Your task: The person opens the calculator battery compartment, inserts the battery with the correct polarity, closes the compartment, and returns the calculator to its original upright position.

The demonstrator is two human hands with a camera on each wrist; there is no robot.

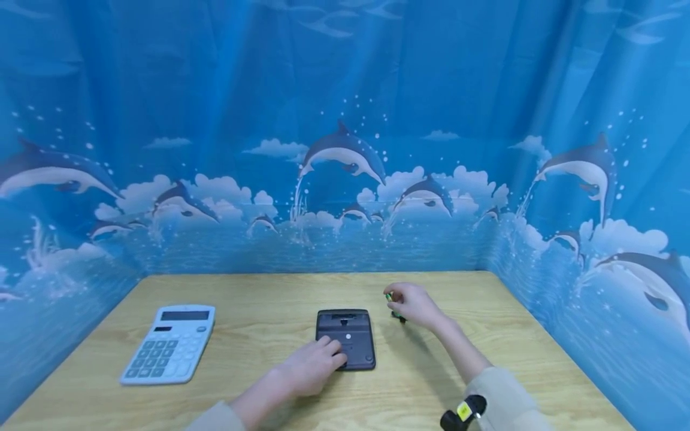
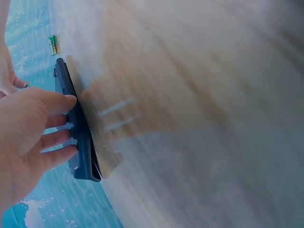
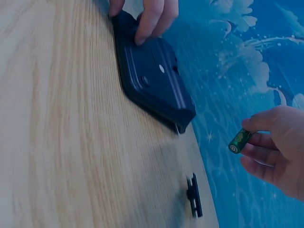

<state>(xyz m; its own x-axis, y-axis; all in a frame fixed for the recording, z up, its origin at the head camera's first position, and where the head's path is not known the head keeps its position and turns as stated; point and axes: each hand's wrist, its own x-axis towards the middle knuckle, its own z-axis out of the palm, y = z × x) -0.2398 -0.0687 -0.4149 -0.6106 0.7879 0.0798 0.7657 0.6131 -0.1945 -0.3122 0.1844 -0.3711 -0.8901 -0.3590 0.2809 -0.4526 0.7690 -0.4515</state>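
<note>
A dark calculator [image 1: 353, 341] lies face down on the table, its small battery slot uncovered near the far edge. My left hand [image 1: 314, 366] holds its near left corner; in the left wrist view the thumb [image 2: 69, 101] is at the edge and the fingers bend onto the back. To the right of the calculator, my right hand [image 1: 415, 304] pinches a small green battery [image 3: 239, 141] between thumb and fingers, raised above the table. Below that hand lies a small black battery cover [image 3: 194, 195]. Another green and gold battery [image 2: 52, 45] shows in the left wrist view.
A light blue calculator [image 1: 169, 344] lies face up at the left of the wooden table [image 1: 259, 299]. A blue curtain [image 1: 242, 108] with dolphins hangs behind and along both sides. A black device with a yellow label [image 1: 465, 410] is strapped at the right sleeve.
</note>
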